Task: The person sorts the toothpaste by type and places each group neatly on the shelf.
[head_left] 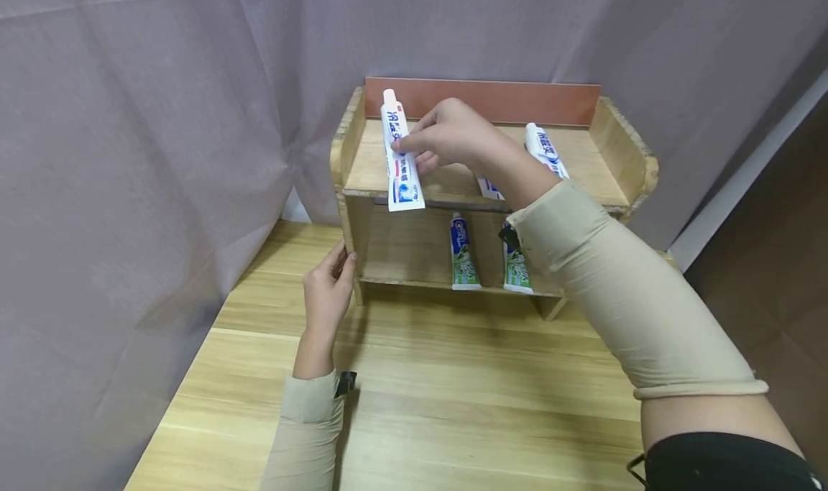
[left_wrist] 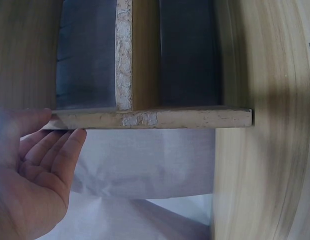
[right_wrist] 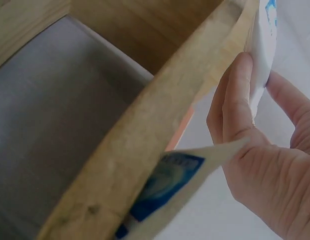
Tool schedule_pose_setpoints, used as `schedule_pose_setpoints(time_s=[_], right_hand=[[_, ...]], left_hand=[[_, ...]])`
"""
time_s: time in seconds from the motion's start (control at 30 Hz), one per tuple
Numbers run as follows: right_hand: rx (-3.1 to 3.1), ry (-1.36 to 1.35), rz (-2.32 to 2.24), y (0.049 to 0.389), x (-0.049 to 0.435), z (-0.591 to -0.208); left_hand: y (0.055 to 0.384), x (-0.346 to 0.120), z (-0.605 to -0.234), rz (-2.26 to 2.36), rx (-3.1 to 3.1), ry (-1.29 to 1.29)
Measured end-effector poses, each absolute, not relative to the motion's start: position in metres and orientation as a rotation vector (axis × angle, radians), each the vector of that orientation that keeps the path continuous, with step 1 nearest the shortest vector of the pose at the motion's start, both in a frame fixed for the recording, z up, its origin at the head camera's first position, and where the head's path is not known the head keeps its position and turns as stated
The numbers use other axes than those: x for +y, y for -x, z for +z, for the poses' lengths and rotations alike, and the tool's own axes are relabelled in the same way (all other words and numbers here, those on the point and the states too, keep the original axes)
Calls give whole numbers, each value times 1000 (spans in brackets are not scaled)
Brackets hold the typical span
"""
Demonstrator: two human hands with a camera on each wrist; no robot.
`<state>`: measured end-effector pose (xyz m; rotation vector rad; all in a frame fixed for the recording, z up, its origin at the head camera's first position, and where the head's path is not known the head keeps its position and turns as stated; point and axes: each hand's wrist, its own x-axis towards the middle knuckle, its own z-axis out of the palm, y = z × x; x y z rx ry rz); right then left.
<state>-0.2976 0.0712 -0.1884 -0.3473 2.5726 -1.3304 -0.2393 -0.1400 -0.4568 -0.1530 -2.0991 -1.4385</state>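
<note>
My right hand [head_left: 456, 139] pinches a white toothpaste tube [head_left: 405, 187] with blue lettering between thumb and fingers, over the left part of the upper shelf. The tube's cap points to the back, and its flat end sticks out past the shelf's front edge. In the right wrist view, this hand [right_wrist: 267, 165] grips the tube [right_wrist: 264, 50] seen edge-on. My left hand [head_left: 328, 297] holds the left side panel of the wooden shelf rack [head_left: 349, 218], low down. The left wrist view shows the thumb and fingers [left_wrist: 67, 155] on opposite faces of that panel [left_wrist: 189, 118].
Two more white tubes lie on the upper shelf: one [head_left: 545, 149] at right, another [head_left: 489, 189] partly hidden by my right wrist. Below, two blue-green toothpaste tubes [head_left: 462, 254] lie on the lower shelf. The rack stands on a wooden table [head_left: 453, 390] before a grey curtain [head_left: 162, 117].
</note>
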Motion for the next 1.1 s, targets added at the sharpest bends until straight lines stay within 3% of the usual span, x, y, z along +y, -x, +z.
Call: schedule_pose_setpoints(time_s=[0.53,1.1], right_hand=[[2629,213,-1083,326,72,-184],[2746,301,-913,324,82,-191]], left_hand=[[236,-138,-455,-1461,-2080,169],[234,-138,-454,-1441,-2093,157]])
